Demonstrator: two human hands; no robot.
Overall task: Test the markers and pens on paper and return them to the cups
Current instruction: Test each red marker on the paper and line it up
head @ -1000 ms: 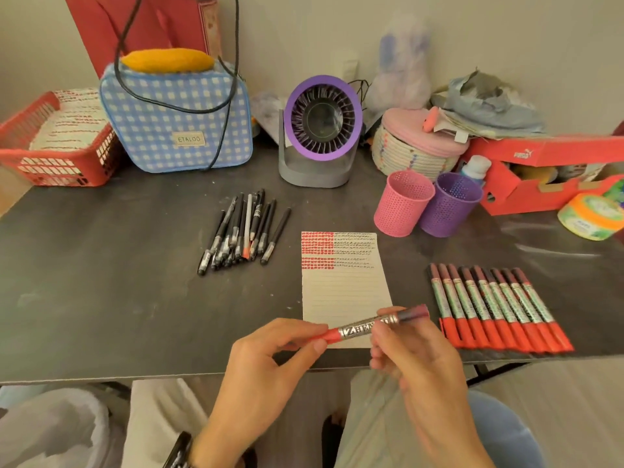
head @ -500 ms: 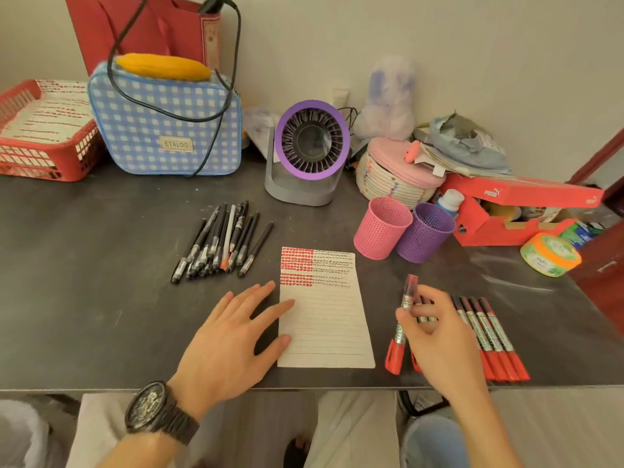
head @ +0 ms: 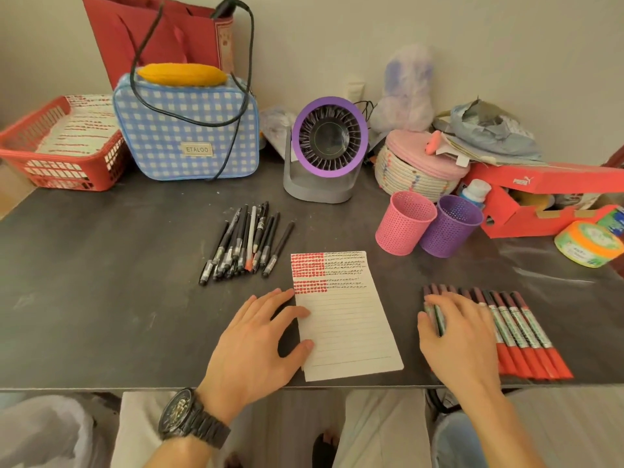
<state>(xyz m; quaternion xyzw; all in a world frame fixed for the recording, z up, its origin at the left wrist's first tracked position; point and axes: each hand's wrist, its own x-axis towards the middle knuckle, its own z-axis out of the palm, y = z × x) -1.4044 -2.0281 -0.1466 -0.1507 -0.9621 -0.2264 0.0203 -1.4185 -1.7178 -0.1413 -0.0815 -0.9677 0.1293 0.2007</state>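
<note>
The marker held a second ago is back among the red markers [head: 520, 327] on the worktop [head: 101, 282], both grips released, right hand [head: 462, 336] flat over them, left hand [head: 256, 339] on the paper [head: 347, 327], cups [head: 403, 231] unfilled.

— What does the room look like from your end?

— On my feed, a plain cream-coloured wall [head: 337, 45] stands right behind the purple-ringed grey desk fan [head: 329, 143]. The light is soft and even.

— Furniture?

— One dark grey matt tabletop [head: 101, 282] under the fan, with a faint sheen to the fan's right.

— And along the back?

— Left of the fan I see a blue-and-white checked fabric case [head: 185, 130], and farther left a red plastic lattice tray [head: 67, 170]. A dark red paper bag [head: 152, 35] leans on the wall, up and left of the fan. Just right of the fan sits a woven rope basket with a pink lid [head: 415, 177], then a red cardboard shoebox [head: 540, 184].
</note>
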